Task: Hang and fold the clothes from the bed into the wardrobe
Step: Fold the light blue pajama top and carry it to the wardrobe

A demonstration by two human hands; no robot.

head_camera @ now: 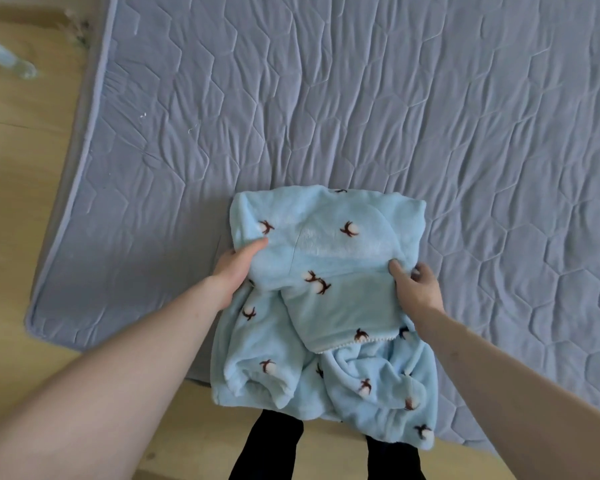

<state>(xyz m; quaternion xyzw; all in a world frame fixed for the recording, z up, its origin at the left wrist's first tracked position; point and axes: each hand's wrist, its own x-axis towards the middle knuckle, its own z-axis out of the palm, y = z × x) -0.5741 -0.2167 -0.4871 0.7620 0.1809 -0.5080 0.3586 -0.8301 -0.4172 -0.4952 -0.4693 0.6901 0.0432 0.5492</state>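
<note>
1. Left hand [234, 268] grips the left edge of the fleece garment [323, 292], thumb on top; its fingers are hidden under the cloth.
2. Right hand [414, 285] pinches the right edge, fingers curled into the pile.
3. The garment lies between both hands on the near edge of the bed [361, 116], its lower half hanging past the hands toward the floor [11, 209].
4. Risk: the hanging weight may drag the half-made fold open, or pull the garment off the bed, if either grip loosens.
</note>
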